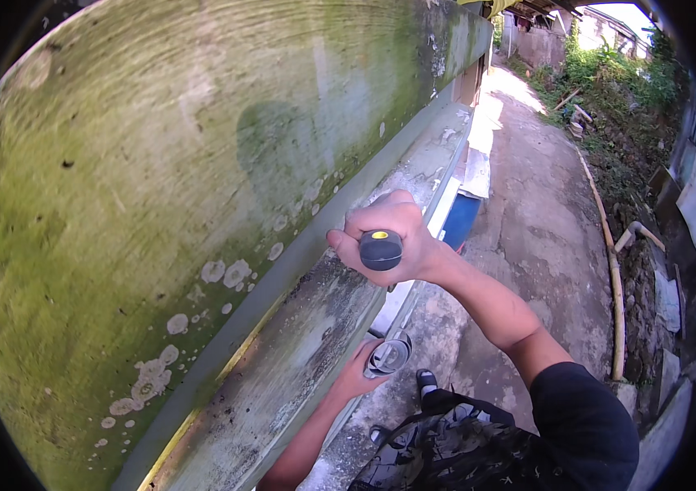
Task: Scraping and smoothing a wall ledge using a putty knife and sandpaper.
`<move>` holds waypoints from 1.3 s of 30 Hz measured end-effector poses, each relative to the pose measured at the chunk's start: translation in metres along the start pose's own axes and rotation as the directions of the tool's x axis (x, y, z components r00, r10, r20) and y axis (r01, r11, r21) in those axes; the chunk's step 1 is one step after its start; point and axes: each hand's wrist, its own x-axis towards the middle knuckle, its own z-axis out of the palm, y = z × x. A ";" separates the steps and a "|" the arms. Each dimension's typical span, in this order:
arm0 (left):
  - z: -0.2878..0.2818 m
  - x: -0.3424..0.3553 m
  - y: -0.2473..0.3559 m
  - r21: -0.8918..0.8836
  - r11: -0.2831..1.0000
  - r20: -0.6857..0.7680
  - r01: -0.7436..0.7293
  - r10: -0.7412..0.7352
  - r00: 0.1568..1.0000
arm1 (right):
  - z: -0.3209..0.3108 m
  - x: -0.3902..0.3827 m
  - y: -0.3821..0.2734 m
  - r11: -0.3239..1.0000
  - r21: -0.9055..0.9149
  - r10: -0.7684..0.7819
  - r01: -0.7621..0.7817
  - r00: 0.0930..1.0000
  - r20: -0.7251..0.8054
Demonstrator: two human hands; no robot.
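My right hand (397, 225) is wrapped round a dark grey tool handle (381, 253) with a yellow-rimmed hole in its end. The handle's end faces me, and its working end is hidden below the fist, so the tool's kind does not show. This hand is over the outer edge of a weathered concrete ledge (278, 360). Lower down, beside the ledge's outer side, my left hand (354, 378) holds a round grey container-like thing (390, 357), seen from above. A pale strip (395, 304) shows beneath the ledge between the two hands.
A mossy green wall slab (176, 188) rises on the left along the ledge. Below at the right runs a concrete path (536, 213), edged by a bamboo pole (606, 237). A blue object (462, 219) stands under the ledge beyond my right hand.
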 end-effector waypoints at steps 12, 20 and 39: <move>-0.003 0.000 0.010 0.057 0.998 -0.004 -0.014 0.014 1.000 | 0.004 -0.025 -0.014 0.980 0.060 -0.181 0.191 0.972 -0.148; -0.007 -0.001 0.005 0.122 0.992 0.072 0.018 -0.027 0.997 | -0.003 -0.029 -0.001 0.990 -0.021 -0.143 0.142 0.975 -0.168; -0.001 -0.002 -0.006 0.261 0.959 0.024 -0.108 0.106 0.994 | -0.018 -0.062 0.047 0.950 -0.142 -0.313 0.279 0.857 -0.410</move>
